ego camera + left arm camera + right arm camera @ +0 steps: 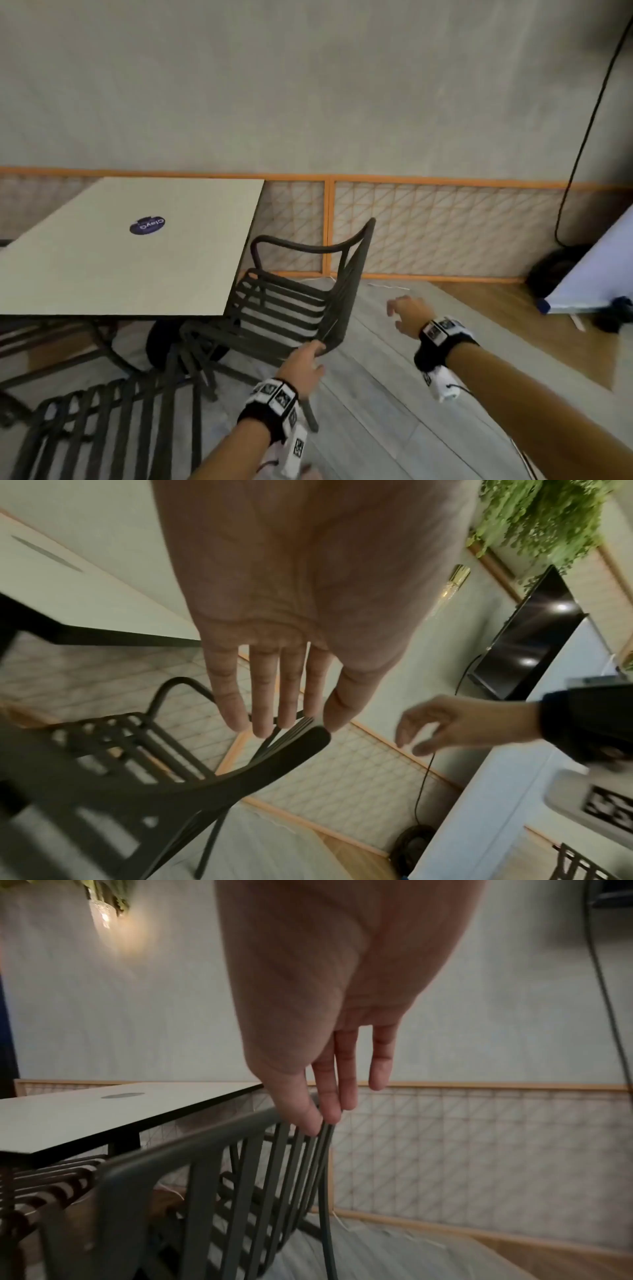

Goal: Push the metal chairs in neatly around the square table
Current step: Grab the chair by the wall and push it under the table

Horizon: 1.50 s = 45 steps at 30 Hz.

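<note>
A: Head view first: the left hand (303, 364) lies on the near top corner of the chair's (284, 303) back. The right hand (406, 315) hangs in the air off to the right of that contact, well apart from the chair.

B: Is the left hand gripping?

A: No. The left wrist view shows straight fingers (263, 696) with their tips on the top rail and the thumb beside its end. It is a flat touch, not a clasp. The right hand's fingers are loose and hold nothing.

B: The right wrist view makes those fingers seem to touch the back.

A: They only overlap it there. The head view shows the gap.

B: Where is the chair?

A: Just ahead of the left fingertips, at the table's (102, 267) right side. It is turned at an angle, with its front seat edge under the tabletop's edge. It is dark metal, with a slatted seat and back and a curved armrest.

B: Anything else?

A: A second chair (102, 421) stands below and left of the touching hand. Only the left wrist view shows a plant (541, 515) and a dark screen (534, 639).
</note>
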Tool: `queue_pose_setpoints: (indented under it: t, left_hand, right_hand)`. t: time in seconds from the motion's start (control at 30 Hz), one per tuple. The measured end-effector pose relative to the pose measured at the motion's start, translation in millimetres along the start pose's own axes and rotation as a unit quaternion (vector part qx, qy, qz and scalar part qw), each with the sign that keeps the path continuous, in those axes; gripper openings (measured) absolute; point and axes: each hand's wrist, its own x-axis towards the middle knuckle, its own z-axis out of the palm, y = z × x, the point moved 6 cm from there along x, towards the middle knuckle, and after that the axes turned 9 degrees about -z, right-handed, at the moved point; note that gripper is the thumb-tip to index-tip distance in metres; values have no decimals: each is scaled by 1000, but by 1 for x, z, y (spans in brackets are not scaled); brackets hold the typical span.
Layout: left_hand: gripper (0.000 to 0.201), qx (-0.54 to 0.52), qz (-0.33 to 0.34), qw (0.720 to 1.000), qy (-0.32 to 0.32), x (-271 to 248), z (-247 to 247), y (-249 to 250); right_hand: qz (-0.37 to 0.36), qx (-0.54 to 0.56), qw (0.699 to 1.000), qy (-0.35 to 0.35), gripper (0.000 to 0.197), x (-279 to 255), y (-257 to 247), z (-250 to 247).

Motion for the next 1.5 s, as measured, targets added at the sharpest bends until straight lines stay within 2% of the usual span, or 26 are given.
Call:
queue_pose_setpoints:
  t: [0.03,0.13,0.3,0.37,0.5,0.6,0.7,0.8,0.93,1.03,1.17,1.4,1.5]
  left_hand:
    - [49,2,22,1000,3,22,-1,13]
    - [68,39,12,999,-20,73,-3,44]
    - [88,105,-14,991,-76,132,15,59]
    - [90,128,-23,988,-80,142,17,63]
    - [86,222,-24,973,-62,160,19,72]
    - [78,185,-49,979,-72,174,28,74]
    - [75,127,-58,987,-80,188,29,76]
    - [74,102,-61,991,-67,211,16,85]
    - [71,74,-96,991,-62,245,-5,98]
    - [72,59,-91,994,-21,265,-23,100]
    - [70,21,-123,992,9,289,-52,99]
    - [66,-19,-153,988,19,322,-81,97]
    - [68,-31,-163,986,29,335,-89,96]
  right_hand:
    - [-14,-9,1000,15,32,22,3,-12]
    - [-42,-24,998,38,43,74,6,-48]
    - [-104,-86,991,19,66,158,15,-41]
    - [-111,-117,987,1,66,180,22,-31]
    - [-116,-155,980,-51,52,230,40,-11]
    - [-143,-174,970,-93,50,262,47,-10]
    - [-163,-202,959,-117,33,291,51,-22]
    - [-178,-219,952,-121,28,319,59,-34]
    - [-218,-212,946,-110,23,367,64,-51]
    - [-227,-211,944,-111,23,395,61,-59]
    - [-240,-219,939,-113,23,436,48,-77]
    - [-268,-242,926,-107,13,495,32,-95]
    - [-277,-268,918,-93,20,514,24,-103]
